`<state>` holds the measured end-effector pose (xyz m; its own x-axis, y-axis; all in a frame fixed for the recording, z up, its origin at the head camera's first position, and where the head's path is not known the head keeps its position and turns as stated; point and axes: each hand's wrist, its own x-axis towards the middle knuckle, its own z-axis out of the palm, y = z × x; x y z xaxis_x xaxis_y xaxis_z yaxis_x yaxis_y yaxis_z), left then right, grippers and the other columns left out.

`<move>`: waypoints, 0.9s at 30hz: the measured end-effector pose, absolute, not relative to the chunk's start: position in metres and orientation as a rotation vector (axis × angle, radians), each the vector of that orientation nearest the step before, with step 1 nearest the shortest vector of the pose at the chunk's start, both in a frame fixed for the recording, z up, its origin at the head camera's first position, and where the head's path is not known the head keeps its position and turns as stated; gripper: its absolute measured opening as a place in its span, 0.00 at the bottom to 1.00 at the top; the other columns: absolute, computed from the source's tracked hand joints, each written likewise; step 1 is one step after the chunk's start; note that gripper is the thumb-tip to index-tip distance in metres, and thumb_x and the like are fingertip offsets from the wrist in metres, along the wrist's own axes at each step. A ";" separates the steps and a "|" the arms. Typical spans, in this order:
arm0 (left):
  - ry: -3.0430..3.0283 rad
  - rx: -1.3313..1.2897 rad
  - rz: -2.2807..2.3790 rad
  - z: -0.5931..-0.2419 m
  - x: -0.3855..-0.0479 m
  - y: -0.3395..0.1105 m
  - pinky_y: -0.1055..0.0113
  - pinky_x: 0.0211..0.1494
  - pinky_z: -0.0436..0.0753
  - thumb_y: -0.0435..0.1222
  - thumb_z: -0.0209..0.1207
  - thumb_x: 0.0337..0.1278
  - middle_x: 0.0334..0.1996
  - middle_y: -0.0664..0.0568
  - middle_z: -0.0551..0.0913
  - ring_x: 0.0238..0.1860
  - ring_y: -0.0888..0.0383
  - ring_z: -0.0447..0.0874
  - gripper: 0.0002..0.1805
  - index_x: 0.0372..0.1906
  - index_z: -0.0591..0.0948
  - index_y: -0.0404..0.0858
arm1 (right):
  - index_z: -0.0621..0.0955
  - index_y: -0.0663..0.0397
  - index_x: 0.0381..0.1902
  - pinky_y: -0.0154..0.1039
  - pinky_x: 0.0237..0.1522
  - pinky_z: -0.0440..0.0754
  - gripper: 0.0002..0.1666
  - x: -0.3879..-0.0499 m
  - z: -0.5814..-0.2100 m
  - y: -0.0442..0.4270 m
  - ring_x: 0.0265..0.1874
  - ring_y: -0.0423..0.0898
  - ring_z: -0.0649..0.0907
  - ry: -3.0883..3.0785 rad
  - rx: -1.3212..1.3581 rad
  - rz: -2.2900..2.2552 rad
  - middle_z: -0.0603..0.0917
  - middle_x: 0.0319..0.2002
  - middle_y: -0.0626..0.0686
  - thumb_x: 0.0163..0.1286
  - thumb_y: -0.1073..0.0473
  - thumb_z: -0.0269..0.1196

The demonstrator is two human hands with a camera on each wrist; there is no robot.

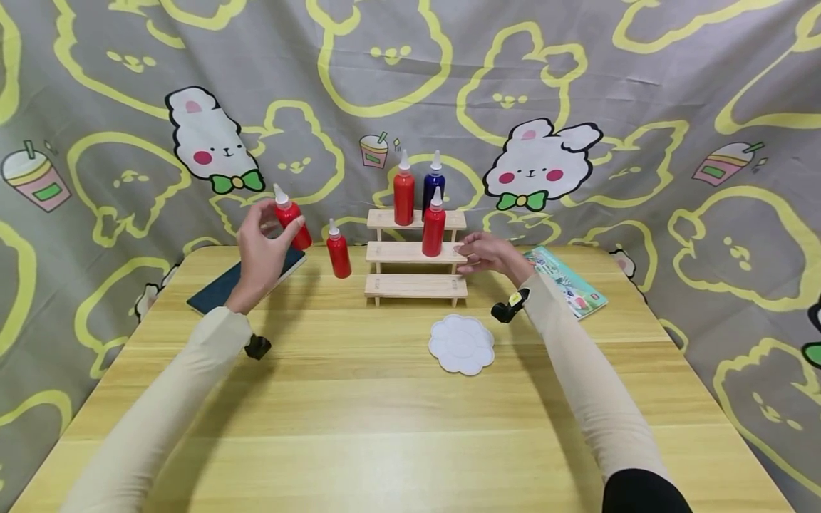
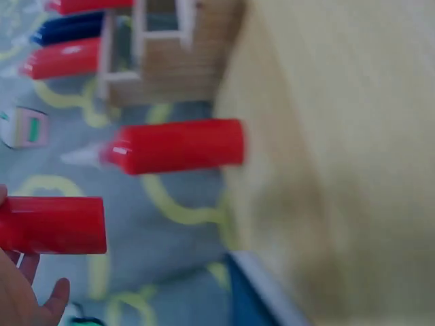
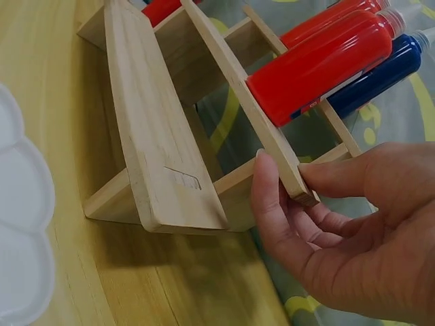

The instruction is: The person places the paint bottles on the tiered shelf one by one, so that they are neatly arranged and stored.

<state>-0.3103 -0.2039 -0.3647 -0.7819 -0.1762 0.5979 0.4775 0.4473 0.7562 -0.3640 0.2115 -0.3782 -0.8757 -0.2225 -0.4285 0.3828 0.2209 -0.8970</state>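
Note:
My left hand [image 1: 261, 246] holds a red squeeze bottle [image 1: 293, 224] with a white nozzle, raised and tilted above a dark blue book. Just right of it a second red bottle [image 1: 338, 253] stands upright on the table; the left wrist view shows it too, blurred. On the three-step wooden rack [image 1: 415, 286], a red bottle [image 1: 404, 196] and a blue bottle [image 1: 434, 178] stand on the top step, and another red bottle [image 3: 319, 64] on the middle one. With thumb and fingers, my right hand [image 3: 360, 231] pinches the right end of the middle step.
A white flower-shaped palette [image 1: 462, 345] lies in front of the rack. The dark blue book [image 1: 218, 286] is at the back left, and a green picture book [image 1: 567, 281] at the back right. A patterned grey curtain [image 1: 410, 78] hangs behind the wooden table [image 1: 385, 427].

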 end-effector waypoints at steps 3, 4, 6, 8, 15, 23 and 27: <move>-2.037 -0.292 -1.400 -0.346 -0.307 -0.191 0.53 0.65 0.83 0.34 0.71 0.65 0.59 0.44 0.83 0.58 0.52 0.82 0.27 0.65 0.76 0.34 | 0.67 0.59 0.52 0.35 0.42 0.90 0.09 -0.365 -0.377 0.214 0.31 0.44 0.85 2.017 0.156 -1.704 0.71 0.49 0.55 0.82 0.65 0.56; -2.038 -0.312 -1.413 -0.341 -0.306 -0.185 0.55 0.65 0.84 0.34 0.71 0.64 0.58 0.44 0.83 0.57 0.52 0.83 0.27 0.65 0.76 0.34 | 0.67 0.59 0.52 0.35 0.42 0.90 0.09 -0.365 -0.377 0.214 0.31 0.43 0.85 2.017 0.160 -1.702 0.71 0.48 0.55 0.82 0.64 0.56; -2.047 -0.370 -1.451 -0.334 -0.304 -0.173 0.58 0.64 0.84 0.34 0.72 0.64 0.57 0.43 0.85 0.56 0.51 0.84 0.27 0.65 0.77 0.35 | 0.67 0.59 0.53 0.34 0.43 0.90 0.10 -0.365 -0.376 0.215 0.31 0.43 0.83 2.014 0.168 -1.701 0.71 0.49 0.55 0.81 0.64 0.56; -2.078 -0.427 -1.476 -0.331 -0.302 -0.161 0.59 0.63 0.85 0.34 0.72 0.63 0.57 0.43 0.85 0.55 0.52 0.85 0.27 0.64 0.78 0.35 | 0.67 0.61 0.56 0.35 0.44 0.90 0.12 -0.365 -0.375 0.216 0.31 0.42 0.83 2.010 0.172 -1.701 0.72 0.49 0.55 0.81 0.65 0.56; -2.172 -0.527 -1.569 -0.334 -0.310 -0.122 0.48 0.64 0.84 0.37 0.73 0.63 0.57 0.44 0.86 0.57 0.51 0.84 0.26 0.63 0.79 0.36 | 0.59 0.70 0.77 0.33 0.45 0.89 0.33 -0.369 -0.373 0.216 0.31 0.40 0.84 2.026 0.158 -1.679 0.71 0.52 0.55 0.81 0.65 0.56; -2.298 -0.531 -1.585 -0.338 -0.332 -0.087 0.47 0.66 0.81 0.40 0.71 0.65 0.60 0.43 0.83 0.60 0.47 0.81 0.28 0.66 0.77 0.37 | 0.59 0.69 0.75 0.34 0.44 0.89 0.33 -0.365 -0.374 0.218 0.34 0.41 0.81 2.016 0.149 -1.725 0.73 0.55 0.57 0.79 0.67 0.58; -2.345 -0.517 -1.612 -0.342 -0.337 -0.076 0.50 0.67 0.80 0.41 0.71 0.66 0.61 0.44 0.83 0.61 0.48 0.80 0.28 0.67 0.76 0.38 | 0.61 0.70 0.73 0.34 0.43 0.89 0.32 -0.364 -0.375 0.216 0.35 0.42 0.82 2.011 0.145 -1.734 0.74 0.53 0.56 0.79 0.67 0.59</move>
